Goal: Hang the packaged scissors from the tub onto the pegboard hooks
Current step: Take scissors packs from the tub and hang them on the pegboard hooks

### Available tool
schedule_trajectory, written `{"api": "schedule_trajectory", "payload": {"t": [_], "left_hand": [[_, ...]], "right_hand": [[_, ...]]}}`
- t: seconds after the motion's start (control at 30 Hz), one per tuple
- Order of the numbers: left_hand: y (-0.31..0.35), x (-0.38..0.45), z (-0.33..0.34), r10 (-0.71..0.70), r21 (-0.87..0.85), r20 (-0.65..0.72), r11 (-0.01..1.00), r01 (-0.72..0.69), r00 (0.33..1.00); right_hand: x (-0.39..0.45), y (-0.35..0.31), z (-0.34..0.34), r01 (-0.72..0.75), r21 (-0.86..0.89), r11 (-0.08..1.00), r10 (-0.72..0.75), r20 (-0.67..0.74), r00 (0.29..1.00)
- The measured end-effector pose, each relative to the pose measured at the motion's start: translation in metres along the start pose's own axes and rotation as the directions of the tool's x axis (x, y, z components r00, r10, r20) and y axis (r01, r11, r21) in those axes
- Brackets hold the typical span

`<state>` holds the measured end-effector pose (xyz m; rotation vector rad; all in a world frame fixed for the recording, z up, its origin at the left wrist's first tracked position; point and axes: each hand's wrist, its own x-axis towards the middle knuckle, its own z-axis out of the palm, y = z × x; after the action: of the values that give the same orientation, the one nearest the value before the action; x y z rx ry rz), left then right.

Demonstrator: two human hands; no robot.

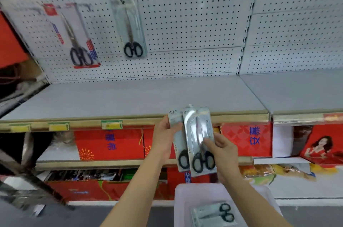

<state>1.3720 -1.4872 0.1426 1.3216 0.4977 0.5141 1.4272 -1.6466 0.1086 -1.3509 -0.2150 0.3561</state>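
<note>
Two packaged black-handled scissors overlap in front of the shelf edge. My left hand [164,138] grips the rear pack [177,145] by its left side. My right hand [223,152] holds the front pack [196,134], fingers across its clear blister. Below, the pale tub [182,199] holds another pack of scissors [213,214]. On the white pegboard [185,22] one grey pack [130,28] hangs near the middle and a larger red-trimmed pack [74,37] hangs to its left.
A grey shelf [130,100] juts out below the pegboard, with yellow price tags [111,125] on its front rail. Red gift boxes [109,144] fill the lower shelves. A dark ladder frame [27,176] stands at the left.
</note>
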Motion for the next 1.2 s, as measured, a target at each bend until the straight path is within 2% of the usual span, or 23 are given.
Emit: {"api": "schedule_trajectory", "payload": {"t": [0.17, 0.33, 0.5, 0.6, 0.8, 1.2], "left_hand": [[0.067, 0.004, -0.017, 0.176, 0.005, -0.097, 0.984, -0.177, 0.98], [0.129, 0.029, -0.036, 0.309, -0.032, -0.242, 0.945, -0.325, 0.92], [0.191, 0.057, -0.053, 0.412, -0.088, -0.296, 0.887, -0.454, 0.862], [0.221, 0.077, -0.062, 0.477, -0.041, -0.318, 0.856, -0.515, 0.819], [0.256, 0.119, -0.075, 0.552, 0.052, -0.292, 0.825, -0.563, 0.781], [0.263, 0.194, -0.083, 0.547, 0.096, -0.33, 0.83, -0.549, 0.769]], "right_hand": [[0.013, -0.049, 0.05, 0.089, 0.02, 0.996, -0.089, 0.008, 0.996], [0.028, -0.095, 0.107, 0.2, 0.097, 0.975, -0.205, 0.038, 0.978], [0.048, -0.134, 0.16, 0.246, 0.22, 0.944, -0.237, -0.066, 0.969], [0.059, -0.151, 0.181, 0.329, 0.227, 0.917, -0.316, -0.093, 0.944], [0.075, -0.167, 0.211, 0.475, 0.116, 0.872, -0.464, -0.113, 0.879], [0.112, -0.165, 0.236, 0.515, 0.089, 0.853, -0.498, -0.161, 0.852]]}}
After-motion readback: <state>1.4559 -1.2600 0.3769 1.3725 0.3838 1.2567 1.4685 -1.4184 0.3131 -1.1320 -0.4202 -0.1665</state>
